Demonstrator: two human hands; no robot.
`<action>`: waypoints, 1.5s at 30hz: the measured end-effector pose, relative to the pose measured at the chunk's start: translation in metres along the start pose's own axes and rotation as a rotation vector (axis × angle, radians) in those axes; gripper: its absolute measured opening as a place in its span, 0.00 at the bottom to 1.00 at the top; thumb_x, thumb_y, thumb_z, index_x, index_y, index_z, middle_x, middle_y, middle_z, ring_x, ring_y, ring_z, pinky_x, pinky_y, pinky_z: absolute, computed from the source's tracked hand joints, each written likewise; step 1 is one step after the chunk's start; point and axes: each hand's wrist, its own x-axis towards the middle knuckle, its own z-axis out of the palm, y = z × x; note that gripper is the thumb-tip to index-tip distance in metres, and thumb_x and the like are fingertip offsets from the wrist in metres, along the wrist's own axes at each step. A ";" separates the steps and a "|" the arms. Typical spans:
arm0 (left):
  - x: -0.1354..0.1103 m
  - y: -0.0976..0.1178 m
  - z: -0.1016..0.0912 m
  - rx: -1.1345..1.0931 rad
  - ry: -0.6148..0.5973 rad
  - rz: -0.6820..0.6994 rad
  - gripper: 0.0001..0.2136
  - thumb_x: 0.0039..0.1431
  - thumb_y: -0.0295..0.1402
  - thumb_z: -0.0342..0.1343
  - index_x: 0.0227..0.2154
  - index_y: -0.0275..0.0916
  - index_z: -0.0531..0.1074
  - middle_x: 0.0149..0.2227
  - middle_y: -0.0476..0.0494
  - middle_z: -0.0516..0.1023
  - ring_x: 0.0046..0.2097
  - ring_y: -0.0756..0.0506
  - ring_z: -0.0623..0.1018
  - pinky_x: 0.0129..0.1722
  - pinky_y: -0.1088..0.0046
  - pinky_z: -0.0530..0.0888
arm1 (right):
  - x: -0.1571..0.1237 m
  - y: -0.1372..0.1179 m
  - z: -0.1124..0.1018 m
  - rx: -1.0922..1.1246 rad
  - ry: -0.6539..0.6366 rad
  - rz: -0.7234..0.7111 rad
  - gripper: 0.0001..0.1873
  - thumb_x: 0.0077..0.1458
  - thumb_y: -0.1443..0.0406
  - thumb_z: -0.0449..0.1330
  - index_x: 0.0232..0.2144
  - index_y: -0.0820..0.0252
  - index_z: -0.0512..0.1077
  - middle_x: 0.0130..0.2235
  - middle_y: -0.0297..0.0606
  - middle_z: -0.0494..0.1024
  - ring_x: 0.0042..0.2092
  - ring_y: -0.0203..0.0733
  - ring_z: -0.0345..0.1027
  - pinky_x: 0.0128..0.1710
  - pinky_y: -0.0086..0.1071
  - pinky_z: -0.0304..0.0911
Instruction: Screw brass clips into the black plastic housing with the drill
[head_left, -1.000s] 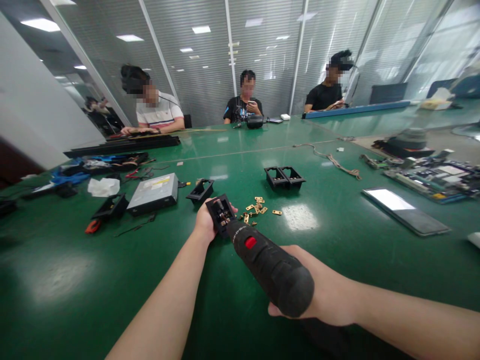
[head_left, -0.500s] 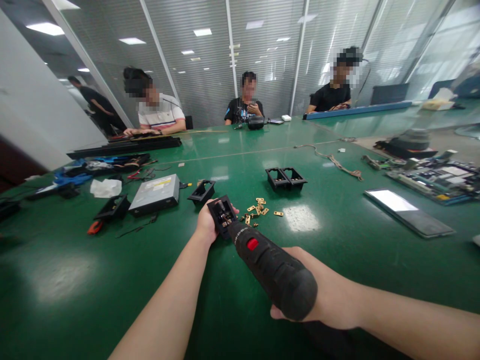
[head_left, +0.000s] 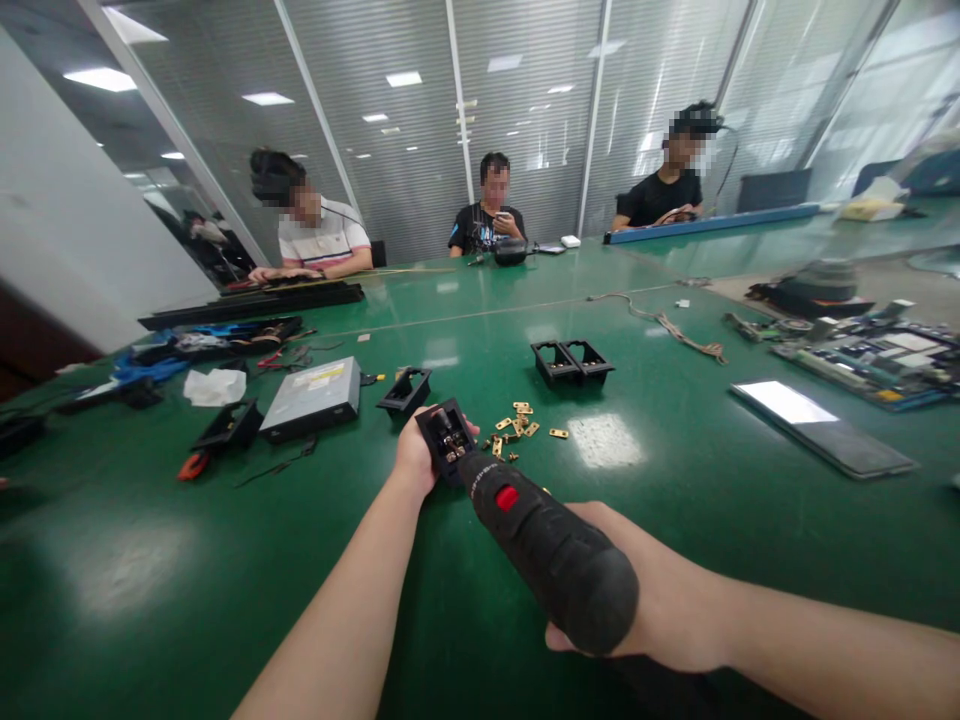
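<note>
My left hand [head_left: 415, 456] is closed around a small black plastic housing [head_left: 447, 437] with brass parts inside, held tilted just above the green table [head_left: 225, 580]. My right hand [head_left: 660, 600] grips a black electric screwdriver [head_left: 551, 555] with a red button; its tip points into the housing. Several small brass plates [head_left: 517, 425] lie scattered on the table just beyond the housing.
Two joined black housings [head_left: 571, 360] and another single one [head_left: 406, 390] lie further back. A silver optical drive [head_left: 313, 396], white tissue [head_left: 213, 386], circuit boards [head_left: 870, 360] and a flat glossy panel [head_left: 821, 425] are around. Three people sit at the far side.
The view shifted slightly; my hands, the housing and the screwdriver keep the same relation, with the tool's tip still in the housing.
</note>
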 end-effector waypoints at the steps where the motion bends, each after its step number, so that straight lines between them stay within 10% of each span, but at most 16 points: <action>1: 0.000 0.000 0.000 -0.008 0.004 -0.003 0.16 0.58 0.37 0.47 0.27 0.32 0.77 0.26 0.33 0.81 0.30 0.37 0.83 0.28 0.64 0.77 | 0.000 -0.001 0.000 -0.004 0.003 0.012 0.13 0.37 0.69 0.69 0.27 0.63 0.70 0.30 0.34 0.71 0.33 0.39 0.62 0.28 0.29 0.59; 45: 0.003 -0.001 -0.005 -0.024 0.004 -0.008 0.17 0.59 0.37 0.46 0.31 0.32 0.77 0.27 0.33 0.82 0.31 0.36 0.83 0.30 0.62 0.78 | 0.000 -0.003 -0.002 0.001 0.014 -0.002 0.14 0.37 0.69 0.69 0.29 0.61 0.71 0.29 0.33 0.71 0.32 0.40 0.63 0.29 0.30 0.61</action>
